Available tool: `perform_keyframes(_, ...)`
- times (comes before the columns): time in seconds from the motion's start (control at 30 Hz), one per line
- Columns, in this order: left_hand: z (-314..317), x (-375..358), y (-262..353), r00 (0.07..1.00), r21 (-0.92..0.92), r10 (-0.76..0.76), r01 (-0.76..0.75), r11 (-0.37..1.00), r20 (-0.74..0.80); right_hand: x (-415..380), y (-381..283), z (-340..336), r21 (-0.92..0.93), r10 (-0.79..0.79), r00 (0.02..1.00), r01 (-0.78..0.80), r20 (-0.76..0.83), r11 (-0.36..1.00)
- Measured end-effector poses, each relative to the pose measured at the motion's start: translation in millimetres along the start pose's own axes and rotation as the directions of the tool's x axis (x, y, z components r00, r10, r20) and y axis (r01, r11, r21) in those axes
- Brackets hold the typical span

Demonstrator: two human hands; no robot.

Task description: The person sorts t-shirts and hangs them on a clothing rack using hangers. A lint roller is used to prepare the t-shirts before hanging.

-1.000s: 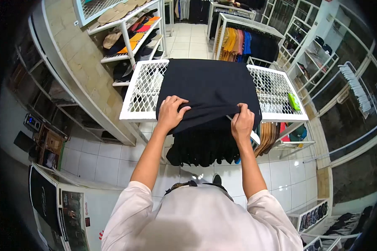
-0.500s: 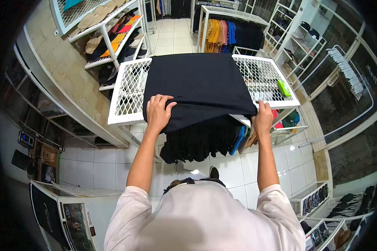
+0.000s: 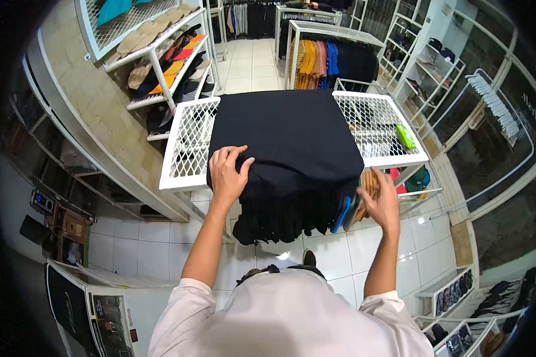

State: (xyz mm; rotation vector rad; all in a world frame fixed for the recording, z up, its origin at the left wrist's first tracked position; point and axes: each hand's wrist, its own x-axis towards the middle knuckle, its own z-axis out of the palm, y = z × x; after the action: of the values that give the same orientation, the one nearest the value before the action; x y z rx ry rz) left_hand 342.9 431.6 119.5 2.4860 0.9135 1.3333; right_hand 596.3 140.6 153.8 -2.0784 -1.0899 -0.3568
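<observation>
A black cloth (image 3: 286, 131) lies over the middle of a white mesh-topped rack (image 3: 187, 140), its near edge hanging over the front. My left hand (image 3: 227, 172) rests on the cloth's near left part, fingers and thumb apart. Just off the cloth's near right corner is my right hand (image 3: 381, 199), with fingers spread and bent and nothing between them. Dark garments (image 3: 280, 220) hang below the rack top, with a blue one (image 3: 342, 215) at their right end.
A bright green packet (image 3: 405, 137) lies on the mesh at the right. Shelves of caps (image 3: 173, 65) stand at the upper left. Behind is another rack with yellow, pink and blue shirts (image 3: 307, 59). White hangers (image 3: 493, 104) hang at the right.
My right hand has let go of the cloth's corner and moved down and slightly right. The near edge now drapes over the rack's front. The view has shifted slightly.
</observation>
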Motion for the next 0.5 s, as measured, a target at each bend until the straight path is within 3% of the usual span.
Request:
perform_keyframes(0.03, -4.5, 4.1, 11.2, 1.0, -0.001, 0.004, -0.004, 1.0, -0.015, 9.7, -9.9, 9.5, 0.002, 0.006, 1.0, -0.006, -0.004, 1.0)
perform_keyframes(0.1, 2.8, 7.4, 19.0, 0.999, 0.038, 0.029, -0.029, 0.999, 0.015, 30.7, -29.9, 33.4, 0.223, 0.0, 1.0, -0.005, 0.023, 0.975)
perform_keyframes(0.17, 13.8, 8.6, 22.1, 0.996, 0.131, 0.084, -0.089, 0.987, 0.043, 44.1, -40.8, 68.6, 0.237, -0.075, 0.993, 0.051, 0.094, 0.97)
perform_keyframes(0.2, 20.8, 4.7, 19.0, 0.996, 0.136, 0.085, -0.089, 0.987, 0.039, 48.5, -34.6, 89.4, 0.168, -0.193, 0.977, 0.176, 0.091, 0.97)
perform_keyframes(0.27, 34.4, -6.7, 8.8, 0.992, 0.274, 0.025, -0.058, 0.96, 0.123, 52.0, -27.3, 119.1, -0.02, -0.239, 0.954, 0.246, 0.18, 0.969)
perform_keyframes(0.3, 34.3, -10.4, 9.0, 0.996, 0.285, 0.027, -0.05, 0.957, 0.086, 52.9, -27.9, 126.4, -0.015, -0.246, 0.953, 0.252, 0.176, 0.968)
perform_keyframes(0.4, 32.0, -18.3, 5.4, 1.0, 0.299, 0.001, -0.002, 0.954, 0.003, 47.1, -30.2, 138.8, -0.129, -0.156, 0.983, 0.167, 0.094, 0.978)
perform_keyframes(0.47, 29.0, -19.0, 4.1, 0.998, 0.323, -0.048, 0.036, 0.946, 0.031, 44.7, -36.5, 135.9, -0.232, -0.141, 0.99, 0.144, 0.03, 0.962)
perform_keyframes(0.5, 28.4, -18.6, 3.3, 0.997, 0.31, -0.067, 0.055, 0.949, 0.027, 46.4, -36.1, 135.7, -0.254, -0.08, 0.992, 0.101, 0.094, 0.962)
